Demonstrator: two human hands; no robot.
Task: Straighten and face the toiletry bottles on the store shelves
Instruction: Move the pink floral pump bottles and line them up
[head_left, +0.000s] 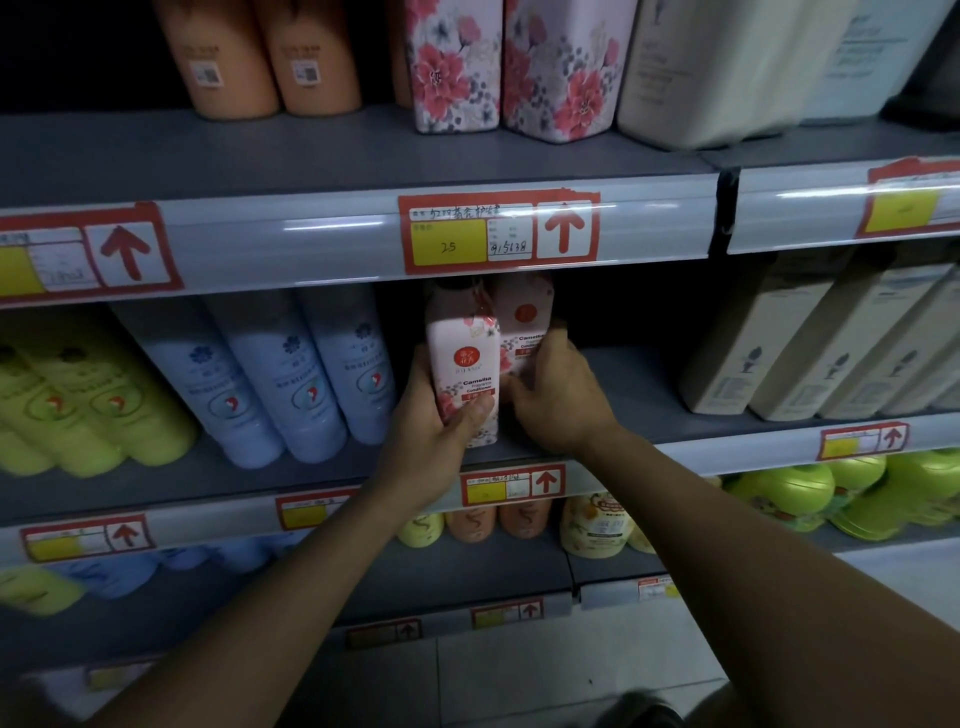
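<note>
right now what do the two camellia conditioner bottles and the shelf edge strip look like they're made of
Camellia conditioner bottles: likely opaque plastic, satin pink-white with printed floral labels; only soft sheen shows. Shelf edge strip: seemingly clear glossy plastic over grey, given the bright streak reflections and price tags behind it.

front floral bottle (464, 364): pink-white, upright, label forward | rear floral bottle (525, 325): touching behind-right
</note>
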